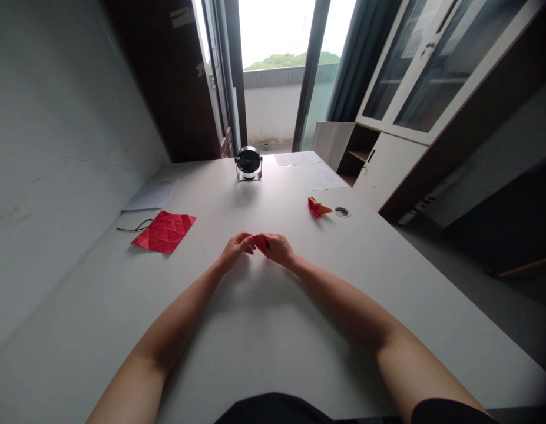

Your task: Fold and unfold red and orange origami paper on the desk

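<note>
A small piece of folded red paper is held up between my two hands over the middle of the white table. My right hand closes round its right side, and a dark spot shows beside the fingers. At its left end, my left hand pinches the paper's edge between thumb and finger, the other fingers curled. Part of the folded paper is hidden behind the fingers of my right hand.
A creased red paper sheet lies left, beside a black cord. An orange-and-red origami figure sits right, near a cable hole. A round black-and-silver device stands at the back, with white papers nearby.
</note>
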